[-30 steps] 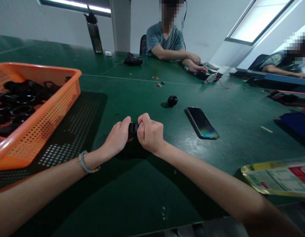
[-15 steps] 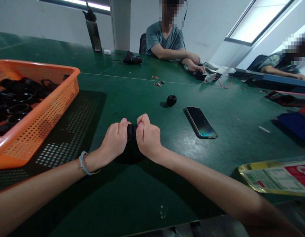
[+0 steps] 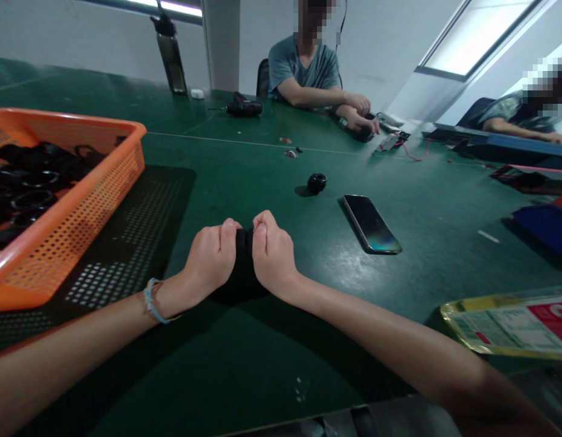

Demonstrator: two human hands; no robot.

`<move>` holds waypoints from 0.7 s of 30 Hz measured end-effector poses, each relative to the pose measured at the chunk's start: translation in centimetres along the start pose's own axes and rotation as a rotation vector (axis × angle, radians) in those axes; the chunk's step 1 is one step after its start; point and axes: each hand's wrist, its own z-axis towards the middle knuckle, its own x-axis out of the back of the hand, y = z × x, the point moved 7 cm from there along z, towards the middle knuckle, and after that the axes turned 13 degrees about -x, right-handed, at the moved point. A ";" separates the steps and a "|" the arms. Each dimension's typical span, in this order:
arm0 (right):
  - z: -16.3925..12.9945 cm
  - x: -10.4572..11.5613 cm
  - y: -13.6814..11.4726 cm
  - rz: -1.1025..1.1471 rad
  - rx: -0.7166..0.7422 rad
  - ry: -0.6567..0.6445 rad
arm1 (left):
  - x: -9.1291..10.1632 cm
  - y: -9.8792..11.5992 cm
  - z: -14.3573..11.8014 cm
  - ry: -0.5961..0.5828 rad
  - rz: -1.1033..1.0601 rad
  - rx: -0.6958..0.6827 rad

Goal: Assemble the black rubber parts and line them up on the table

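Both hands are wrapped round one black part (image 3: 244, 244) just above the green table (image 3: 226, 364). My left hand (image 3: 212, 255) grips it from the left, fingers curled and thumb on top. From the right, my right hand (image 3: 274, 255) is closed on the same part, knuckles facing up. Only a dark strip of the part shows between the fists, so its full shape is hidden. A small black round fitting (image 3: 316, 182) lies on the table beyond my hands, with a phone (image 3: 371, 223) to its right.
An orange perforated basket (image 3: 94, 203) of black ring-like parts stands at the left. Farther back are a drill (image 3: 244, 108) and a bottle (image 3: 170, 60). A yellow-edged packet (image 3: 504, 325) lies at the near right. A person (image 3: 303, 76) sits across the table handling a device.
My hands keep their grip on the black part, with barely any shift. The hands of the person across have moved slightly over their device.
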 end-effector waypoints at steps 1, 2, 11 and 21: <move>0.0 0.0 0.1 0.019 -0.014 -0.008 | 0.0 0.0 0.0 0.003 0.006 -0.009; 0.0 0.0 0.1 0.038 -0.031 -0.016 | 0.1 0.1 -0.1 0.006 0.013 -0.021; 0.0 -0.2 0.8 0.163 -0.149 -0.073 | 0.5 1.2 0.1 0.022 0.147 -0.217; 0.0 -0.1 0.8 0.191 -0.140 -0.064 | 0.5 1.3 0.0 -0.009 0.199 -0.252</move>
